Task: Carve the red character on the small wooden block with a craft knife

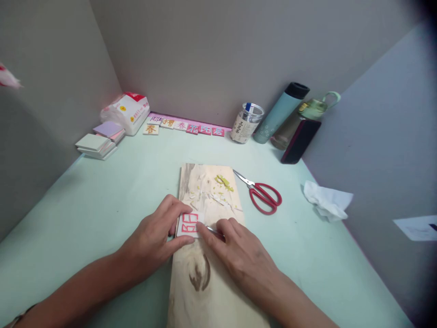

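Here, the left hand (146,232) had its thumb on the near edge of a small white tile (185,222) and a finger on the far edge, so the tile was pinched between them. The tile had red lines on it and lay flat on a wooden board (184,300), right under that grip. The right hand (239,248) was curled up, pinching a thin metal tool (212,230), with a finger touching the right side of the tile. The tip was hard to see, so maybe it was on the tile, but I could not tell.

The tile looked light and a bit soft, like rubber, so it would likely get cut or dented easily. The edges seemed the best place to hold it, with fingers kept away from the tool's tip. It could slide if the pinch got loose. The tool looked slim and stiff, and easy to roll.

Just past the grip, green scraps (223,182) lay on the board. Red scissors (251,184) were beyond the right hand, and a crumpled tissue (324,200) was farther to its right.
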`<state>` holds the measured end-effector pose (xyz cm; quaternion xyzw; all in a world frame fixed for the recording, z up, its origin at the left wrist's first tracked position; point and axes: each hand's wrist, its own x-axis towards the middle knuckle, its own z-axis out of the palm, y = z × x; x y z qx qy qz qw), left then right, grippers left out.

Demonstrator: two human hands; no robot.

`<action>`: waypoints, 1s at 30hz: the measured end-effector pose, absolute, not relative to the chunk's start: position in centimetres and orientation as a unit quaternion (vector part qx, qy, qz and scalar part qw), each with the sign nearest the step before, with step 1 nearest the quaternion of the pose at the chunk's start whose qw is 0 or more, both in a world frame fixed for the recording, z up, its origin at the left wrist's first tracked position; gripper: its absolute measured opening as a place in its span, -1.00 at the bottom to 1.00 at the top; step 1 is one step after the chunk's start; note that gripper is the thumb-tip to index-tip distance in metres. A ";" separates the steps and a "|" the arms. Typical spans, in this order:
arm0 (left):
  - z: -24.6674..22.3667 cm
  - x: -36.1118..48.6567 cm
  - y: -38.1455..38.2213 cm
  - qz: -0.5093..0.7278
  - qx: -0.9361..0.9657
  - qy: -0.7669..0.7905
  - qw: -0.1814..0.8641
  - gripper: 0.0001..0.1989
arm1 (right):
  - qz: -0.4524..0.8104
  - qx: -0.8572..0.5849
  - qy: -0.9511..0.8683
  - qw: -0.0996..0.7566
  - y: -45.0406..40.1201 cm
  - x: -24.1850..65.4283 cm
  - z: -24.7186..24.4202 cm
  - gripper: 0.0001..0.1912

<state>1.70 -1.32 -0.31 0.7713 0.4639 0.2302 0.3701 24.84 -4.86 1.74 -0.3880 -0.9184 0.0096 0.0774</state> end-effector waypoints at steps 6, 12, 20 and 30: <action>-0.3 1.7 -1.3 0.226 0.770 0.460 0.378 -0.76 | 0.016 -0.387 -0.917 0.093 -5.3 24.6 2.1 -0.50; -0.2 1.6 -1.3 0.229 0.772 0.458 0.376 -0.75 | 0.009 -0.395 -0.909 0.133 -5.2 25.0 1.9 -0.52; -0.3 1.6 -1.4 0.224 0.773 0.463 0.371 -0.74 | -0.006 -0.469 -0.862 0.192 -4.5 26.4 1.2 -0.40; -0.5 1.6 -1.3 0.226 0.773 0.461 0.373 -0.74 | 0.064 -0.424 -0.889 0.160 -4.6 26.0 2.0 -0.71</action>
